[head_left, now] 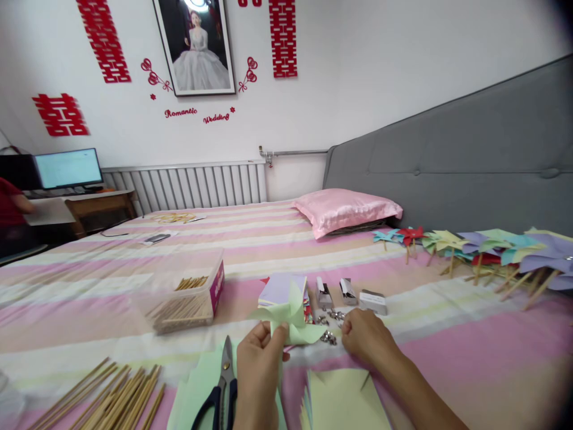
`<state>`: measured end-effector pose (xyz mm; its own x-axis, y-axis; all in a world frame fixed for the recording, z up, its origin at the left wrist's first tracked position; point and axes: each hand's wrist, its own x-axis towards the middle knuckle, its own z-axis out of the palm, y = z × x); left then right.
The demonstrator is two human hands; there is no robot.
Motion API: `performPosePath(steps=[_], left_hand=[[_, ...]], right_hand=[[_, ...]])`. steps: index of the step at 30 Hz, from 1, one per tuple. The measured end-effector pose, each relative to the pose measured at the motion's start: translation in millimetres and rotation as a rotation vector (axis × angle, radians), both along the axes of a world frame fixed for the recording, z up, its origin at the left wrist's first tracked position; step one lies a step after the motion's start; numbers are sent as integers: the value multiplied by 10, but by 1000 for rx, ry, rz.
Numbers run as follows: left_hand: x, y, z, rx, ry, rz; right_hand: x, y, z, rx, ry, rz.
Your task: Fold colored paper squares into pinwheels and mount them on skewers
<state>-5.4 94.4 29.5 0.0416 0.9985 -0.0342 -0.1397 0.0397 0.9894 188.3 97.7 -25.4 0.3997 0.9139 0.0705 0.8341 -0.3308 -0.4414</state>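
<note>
My left hand (pixel 260 370) is closed on a pale green paper pinwheel (pixel 293 316), its blades folded in, thumb pressed near the centre. Just right of it, my right hand (pixel 366 335) has its fingers curled down beside small piles of shiny metal pins (pixel 329 338); whatever is between its fingertips is hidden. Behind the pinwheel lies a stack of coloured paper squares (pixel 282 288). Navy-handled scissors (pixel 227 364) rest on pale green sheets (pixel 188 388) left of my left hand. Pale yellow sheets (pixel 347 397) lie in front of my right hand.
Small boxes (pixel 373 301) stand behind the pins. A clear plastic box (pixel 192 307) holds short sticks; longer wooden sticks (pixel 128 397) lie at front left. Finished pinwheels (pixel 492 248) line the right side by the headboard (pixel 456 155). A pink pillow (pixel 347 209) lies behind. Someone in red sits far left.
</note>
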Motion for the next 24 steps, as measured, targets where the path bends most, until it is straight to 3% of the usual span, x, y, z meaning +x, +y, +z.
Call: performPosePath(steps=[9,18,24], left_hand=[[-6,-24,28,-25,-28,6],[7,-5,29,-34,-38,1],[-4,-14,31,-24,-24,-4]], right_hand=[[-27,14,170,142,194,97],[-59,20,186,199,448,162],[-28,42,129,210,459,163]])
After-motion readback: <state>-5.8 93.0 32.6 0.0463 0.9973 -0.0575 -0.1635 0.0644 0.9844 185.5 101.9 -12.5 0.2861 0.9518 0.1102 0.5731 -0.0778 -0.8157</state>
